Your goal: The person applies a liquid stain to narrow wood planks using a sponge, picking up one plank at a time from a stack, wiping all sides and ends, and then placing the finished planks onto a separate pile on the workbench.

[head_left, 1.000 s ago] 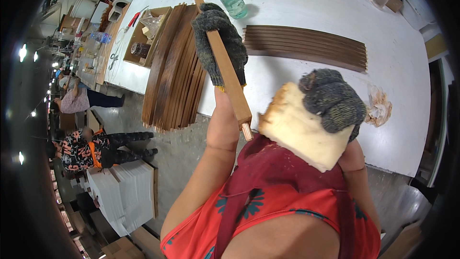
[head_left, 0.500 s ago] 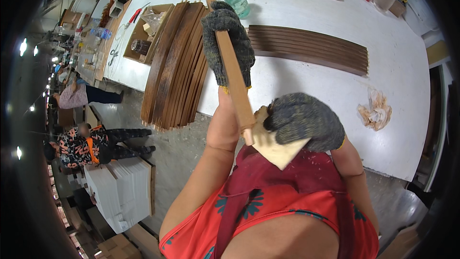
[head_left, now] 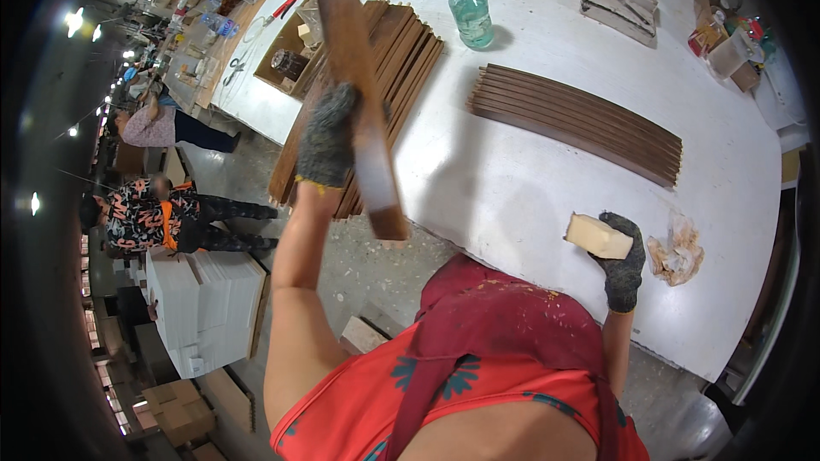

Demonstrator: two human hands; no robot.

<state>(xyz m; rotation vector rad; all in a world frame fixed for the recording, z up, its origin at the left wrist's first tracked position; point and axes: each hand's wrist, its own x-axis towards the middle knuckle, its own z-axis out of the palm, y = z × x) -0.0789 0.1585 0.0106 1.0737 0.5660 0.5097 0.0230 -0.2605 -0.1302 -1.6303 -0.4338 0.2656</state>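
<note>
My left hand [head_left: 329, 137], in a dark grey knitted glove, is closed round a brown wooden slat [head_left: 355, 60]. The slat is raised upright, its near end hanging past the table's edge and its broad glossy face showing. Behind it lies a stack of similar brown slats [head_left: 410, 51], partly hidden by the hand and the raised piece. At the right, my gloved right hand [head_left: 625, 269] grips a cream-coloured sponge block [head_left: 598, 236] over the white table, apart from the slat. A crumpled, brown-stained rag [head_left: 676, 252] lies just beside that hand.
A row of brown slats [head_left: 576, 125] lies on the white table [head_left: 530, 188]. Beyond stand a green-capped bottle [head_left: 471, 13] and a stained block pile [head_left: 617, 0]. An open box [head_left: 286, 68] holds a jar. Two people [head_left: 171, 213] stand at the left near stacked white sheets [head_left: 201, 312].
My left hand has swung left with the slat, turning its broad face into view. The right hand has moved away from the slat to the right, still holding the sponge block. The view has shifted.
</note>
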